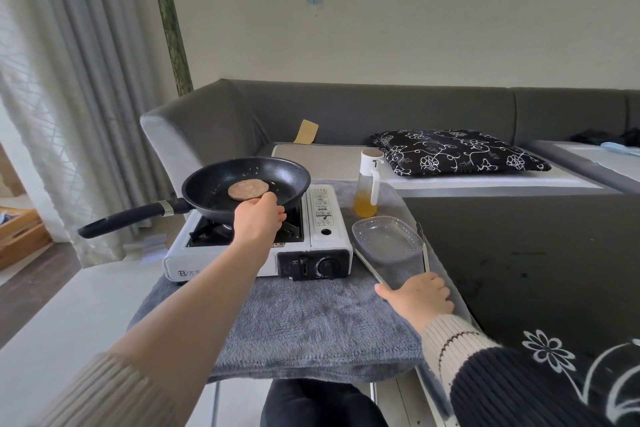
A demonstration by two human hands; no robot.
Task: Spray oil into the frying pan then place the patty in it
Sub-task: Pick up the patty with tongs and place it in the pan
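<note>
Round pinkish-brown patty (pixel 248 190) lies flat inside black non-stick frying pan (pixel 246 186). Left hand (pixel 258 221) pinches patty's near edge; release low, clear of rim. Right hand (pixel 419 295) rests open, holding nothing, right of pan.

— Light source? 
— Daylight, soft, through the pale sheer curtain (pixel 52 87) on the left; room evenly bright.
— Shadows? 
— Faint ones, under the white portable gas stove (pixel 258 253). 
— Glare? 
— Mild sheen on the clear plastic tray (pixel 388 239). 
— Distortion? 
— Wide-angle bending at edges; the grey fabric sofa (pixel 346 107) curves. Corners slightly soft.
</note>
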